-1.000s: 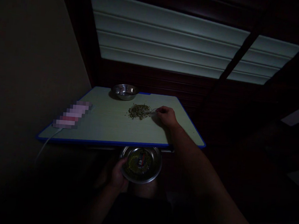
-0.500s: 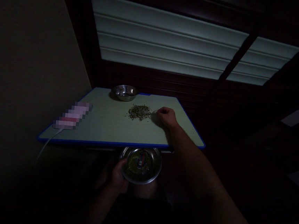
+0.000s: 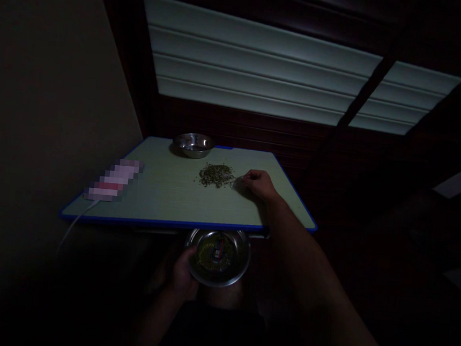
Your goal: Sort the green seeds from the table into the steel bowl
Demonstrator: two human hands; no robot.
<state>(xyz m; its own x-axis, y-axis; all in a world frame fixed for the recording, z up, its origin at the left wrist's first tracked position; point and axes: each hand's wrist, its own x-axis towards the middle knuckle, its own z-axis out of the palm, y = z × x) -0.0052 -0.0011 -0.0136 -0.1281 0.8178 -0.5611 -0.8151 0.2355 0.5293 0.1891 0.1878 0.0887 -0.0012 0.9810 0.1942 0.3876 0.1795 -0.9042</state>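
My left hand [image 3: 183,273] is closed on the left rim of a steel bowl [image 3: 242,268], held just below the table's front edge. Inside the bowl is a see-through packet or layer of small green grains [image 3: 207,252] with a dark, red-marked label [image 3: 218,249]. On the table lies a loose pile of small greenish-brown grains [image 3: 216,175]. At the pile's right side my right hand [image 3: 258,183] pinches a thin, shiny utensil [image 3: 237,181], its end reaching the grains; dim light hides whether it is a spoon or a fork.
A second steel bowl [image 3: 193,146] stands at the back left of the pale, blue-edged folding table [image 3: 163,199]. Near the left edge lies a blurred pink object [image 3: 114,180] with a white cable [image 3: 73,225]. Behind the table is dark wood with pale slatted panels [image 3: 248,67].
The whole view has shifted slightly. My right hand keeps its pinch beside the pile, with the utensil's end a little changed in position. My left hand still holds the bowl.
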